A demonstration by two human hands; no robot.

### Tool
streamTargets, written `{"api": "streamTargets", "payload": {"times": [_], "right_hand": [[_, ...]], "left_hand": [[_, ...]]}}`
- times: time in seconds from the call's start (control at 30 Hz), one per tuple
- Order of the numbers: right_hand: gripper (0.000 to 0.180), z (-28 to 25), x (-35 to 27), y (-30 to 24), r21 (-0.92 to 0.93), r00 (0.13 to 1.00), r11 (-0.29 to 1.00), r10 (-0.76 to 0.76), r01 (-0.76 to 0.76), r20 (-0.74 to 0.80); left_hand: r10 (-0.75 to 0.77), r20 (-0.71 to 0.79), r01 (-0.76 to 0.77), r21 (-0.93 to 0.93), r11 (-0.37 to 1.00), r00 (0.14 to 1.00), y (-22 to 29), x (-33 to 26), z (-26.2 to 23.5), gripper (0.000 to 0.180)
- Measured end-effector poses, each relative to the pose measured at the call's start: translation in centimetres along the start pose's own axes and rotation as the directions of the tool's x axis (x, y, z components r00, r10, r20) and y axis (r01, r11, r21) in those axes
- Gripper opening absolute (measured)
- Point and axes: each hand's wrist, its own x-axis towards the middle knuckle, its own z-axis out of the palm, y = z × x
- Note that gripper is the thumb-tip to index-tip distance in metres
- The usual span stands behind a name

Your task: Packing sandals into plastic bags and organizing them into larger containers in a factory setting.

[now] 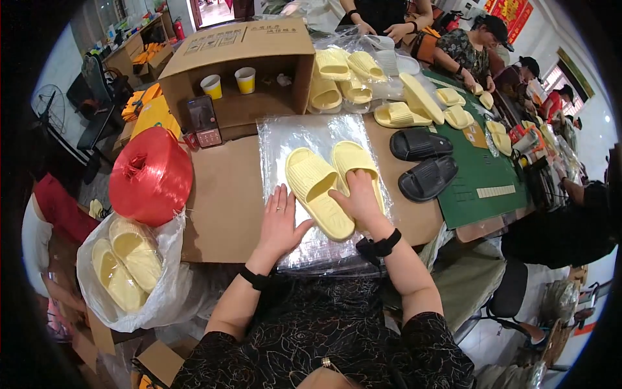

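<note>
Two pale yellow slippers lie side by side, toes away from me, on a stack of clear plastic bags (275,152) in front of me. My left hand (280,223) lies open on the plastic, fingers stretched, beside the left yellow slipper (322,201). My right hand (358,200) is on the right yellow slipper (353,155); its fingers reach in at the strap opening, and its thumb is toward the left slipper. The fingertips are partly hidden by the strap. Two black slippers (421,146) lie to the right of the bags.
An open cardboard box (240,45) with two paper cups stands behind, a phone (205,122) leaning on it. Red twine (151,175) and a white bag (175,285) of wrapped slippers are left. More yellow slippers (421,97) and a green mat (483,172) are right. Other people work beyond.
</note>
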Motion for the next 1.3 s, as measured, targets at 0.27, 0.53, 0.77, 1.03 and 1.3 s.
{"api": "streamTargets", "payload": {"times": [0.27,0.53,0.77,1.03,1.3], "right_hand": [[0.037,1.0,1.2,0.2,-0.055,0.991,0.991,0.124,-0.121,0.050],[0.036,-1.1,-0.4,4.2,0.162,0.913,0.924,0.372,-0.347,-0.165],[0.027,-7.3,-8.9,6.7,0.505,0.727,0.764,0.601,-0.401,-0.332],[0.024,-11.0,-15.3,5.1,0.679,0.725,0.668,0.625,-0.304,-0.290],[0.029,-10.6,-16.3,3.4,0.703,0.750,0.676,0.578,-0.220,-0.321]], "left_hand": [[0.035,-0.025,-0.035,0.016,0.999,0.999,-0.1,-0.1,-0.2,0.081],[0.019,0.013,-0.019,-0.024,1.000,1.000,0.0,-0.1,-0.4,0.086],[0.198,0.108,-0.195,-0.033,0.980,0.974,1.7,1.1,-4.6,0.094],[0.381,0.218,-0.350,-0.167,0.922,0.899,3.5,0.1,-1.3,0.068],[0.242,0.129,-0.174,-0.395,0.902,0.962,3.4,1.0,-1.0,0.033]]}}
